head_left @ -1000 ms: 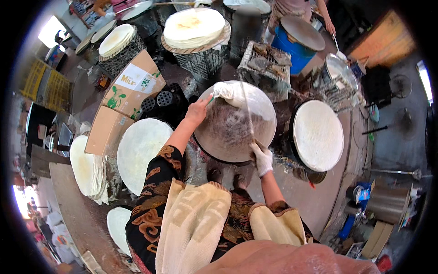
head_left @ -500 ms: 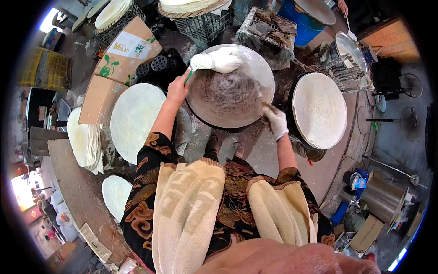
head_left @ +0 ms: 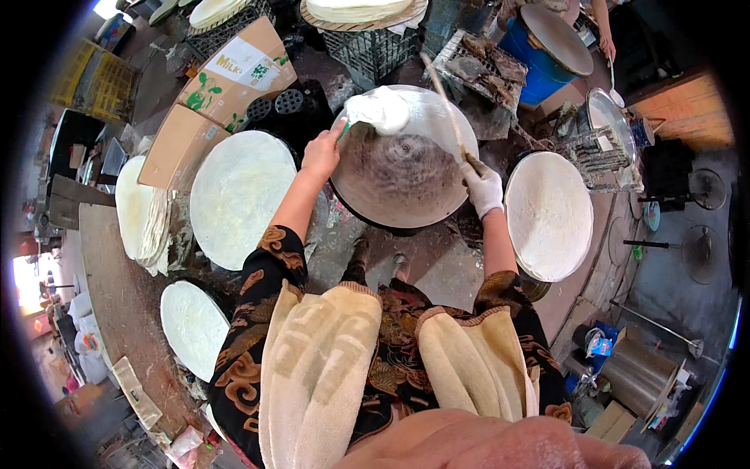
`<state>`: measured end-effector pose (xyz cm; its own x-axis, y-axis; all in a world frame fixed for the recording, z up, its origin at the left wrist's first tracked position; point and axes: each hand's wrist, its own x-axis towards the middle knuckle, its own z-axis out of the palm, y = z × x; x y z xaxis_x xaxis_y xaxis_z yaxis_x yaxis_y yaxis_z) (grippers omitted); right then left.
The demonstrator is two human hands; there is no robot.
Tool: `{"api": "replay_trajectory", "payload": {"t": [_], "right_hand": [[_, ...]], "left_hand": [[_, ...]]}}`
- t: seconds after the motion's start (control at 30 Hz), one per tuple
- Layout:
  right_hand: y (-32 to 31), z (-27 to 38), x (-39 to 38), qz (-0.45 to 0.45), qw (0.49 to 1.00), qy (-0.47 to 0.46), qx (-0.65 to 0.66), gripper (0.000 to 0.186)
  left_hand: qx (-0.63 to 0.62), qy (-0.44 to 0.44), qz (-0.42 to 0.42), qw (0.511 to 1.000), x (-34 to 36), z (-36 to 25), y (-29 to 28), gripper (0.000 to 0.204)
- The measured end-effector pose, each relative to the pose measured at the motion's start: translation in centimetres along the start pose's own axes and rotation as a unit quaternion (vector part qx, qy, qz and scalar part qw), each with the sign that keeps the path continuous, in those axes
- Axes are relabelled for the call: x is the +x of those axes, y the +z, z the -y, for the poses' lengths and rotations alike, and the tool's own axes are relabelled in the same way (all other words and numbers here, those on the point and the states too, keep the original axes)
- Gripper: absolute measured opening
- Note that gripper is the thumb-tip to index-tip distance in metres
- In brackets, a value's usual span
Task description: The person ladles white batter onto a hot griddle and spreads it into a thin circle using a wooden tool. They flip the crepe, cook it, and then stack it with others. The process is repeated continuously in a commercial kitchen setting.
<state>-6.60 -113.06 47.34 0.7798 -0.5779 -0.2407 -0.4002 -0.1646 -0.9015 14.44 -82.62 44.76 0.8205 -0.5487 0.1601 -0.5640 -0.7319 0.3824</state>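
Note:
Closed around the green handle of a ladle [head_left: 344, 129], my bare left hand [head_left: 322, 154] is at the left rim of a round griddle [head_left: 406, 205]. White batter [head_left: 387, 111] covers the ladle's head and sits in a rounded mass on the griddle's far left part. My right hand [head_left: 482, 187], in a white glove with soiled fingers, grips a thin wooden stick [head_left: 446, 109]. The stick slants up across the griddle's right side, its far end past the rim. Grey-brown swirl marks ring the griddle's middle.
Round pale flatbreads lie left [head_left: 242, 199] and right [head_left: 548, 215] of the griddle. A cardboard box [head_left: 226, 86] and black perforated cylinders [head_left: 289, 102] stand far left. A blue barrel [head_left: 531, 59] and a crusted metal stand [head_left: 480, 74] are beyond. Another person's hand [head_left: 607, 45] holds a spoon.
The stick, blurred low at the griddle's right rim before, now slants upward in plain sight. My right hand has risen slightly. The batter mass looks more compact by the ladle.

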Motion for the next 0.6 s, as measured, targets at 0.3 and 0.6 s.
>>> {"api": "replay_trajectory", "payload": {"t": [0.3,0.6], "right_hand": [[0.0,2.1,-0.5,0.022,0.835,-0.121,-0.537,0.04],[5.9,-1.6,-2.3,0.041,0.991,-0.075,-0.099,0.046]], "left_hand": [[0.031,0.029,0.007,0.999,-0.7,0.4,-0.8,0.061],[0.027,0.046,-0.008,0.999,-0.8,0.7,-0.9,0.061]]}}
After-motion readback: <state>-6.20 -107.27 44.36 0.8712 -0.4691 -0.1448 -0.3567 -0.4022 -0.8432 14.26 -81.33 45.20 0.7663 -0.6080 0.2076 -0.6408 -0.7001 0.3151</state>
